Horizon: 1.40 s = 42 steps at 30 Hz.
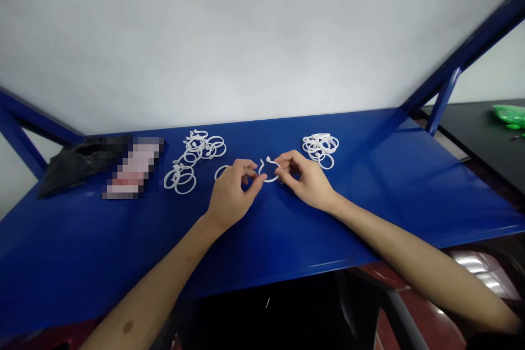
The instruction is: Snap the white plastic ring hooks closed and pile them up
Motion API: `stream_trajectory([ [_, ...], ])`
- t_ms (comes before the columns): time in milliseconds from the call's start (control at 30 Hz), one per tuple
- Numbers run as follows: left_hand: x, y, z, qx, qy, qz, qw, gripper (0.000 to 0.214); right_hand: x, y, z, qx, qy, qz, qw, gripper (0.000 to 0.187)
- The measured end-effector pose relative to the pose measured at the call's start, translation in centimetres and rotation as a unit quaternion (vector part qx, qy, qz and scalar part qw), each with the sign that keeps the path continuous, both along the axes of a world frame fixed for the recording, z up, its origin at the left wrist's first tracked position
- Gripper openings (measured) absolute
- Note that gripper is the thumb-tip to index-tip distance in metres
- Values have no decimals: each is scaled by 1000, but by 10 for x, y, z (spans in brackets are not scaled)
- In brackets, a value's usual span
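My left hand (pixel 233 191) and my right hand (pixel 305 178) meet over the middle of a blue shelf (pixel 369 213). Both pinch the same white plastic ring (pixel 269 170), one hand on each side, with the ring's gap facing up. A single white ring (pixel 220 171) lies just left of my left hand. A loose pile of white rings (pixel 194 158) lies to the left, and a smaller pile of white rings (pixel 320 147) lies just beyond my right hand.
A black bag (pixel 77 161) and a blurred pink packet (pixel 133 167) lie at the shelf's left. Blue frame bars (pixel 463 54) slope up at the right. A black table with a green object (pixel 511 115) stands far right. A white wall is behind.
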<state>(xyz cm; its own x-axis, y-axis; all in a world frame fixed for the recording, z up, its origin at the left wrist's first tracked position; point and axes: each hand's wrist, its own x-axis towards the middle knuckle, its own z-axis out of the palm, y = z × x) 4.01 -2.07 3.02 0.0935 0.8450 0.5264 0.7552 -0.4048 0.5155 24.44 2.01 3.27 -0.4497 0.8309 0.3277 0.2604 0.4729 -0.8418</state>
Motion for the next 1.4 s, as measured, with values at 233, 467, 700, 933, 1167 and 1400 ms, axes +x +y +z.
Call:
stream_trajectory([
  [233,-2,1,13,-157,-114,-30,981,17,3,-5,5,83,-50,61,993,14],
  [467,-1,-4,7,-121,-81,-49,988,19,7,-7,4,140,-81,119,980,21],
  [700,-5,4,5,-77,111,-73,988,17,27,18,18,202,-179,30,962,28],
  [933,-41,17,13,-74,201,47,976,20,88,47,44,181,-310,-138,923,16],
  [1167,-52,16,11,-145,238,80,957,29,95,50,43,68,-402,-167,898,16],
  [1400,-54,17,8,-165,228,77,957,30,93,55,35,79,-447,-211,866,6],
])
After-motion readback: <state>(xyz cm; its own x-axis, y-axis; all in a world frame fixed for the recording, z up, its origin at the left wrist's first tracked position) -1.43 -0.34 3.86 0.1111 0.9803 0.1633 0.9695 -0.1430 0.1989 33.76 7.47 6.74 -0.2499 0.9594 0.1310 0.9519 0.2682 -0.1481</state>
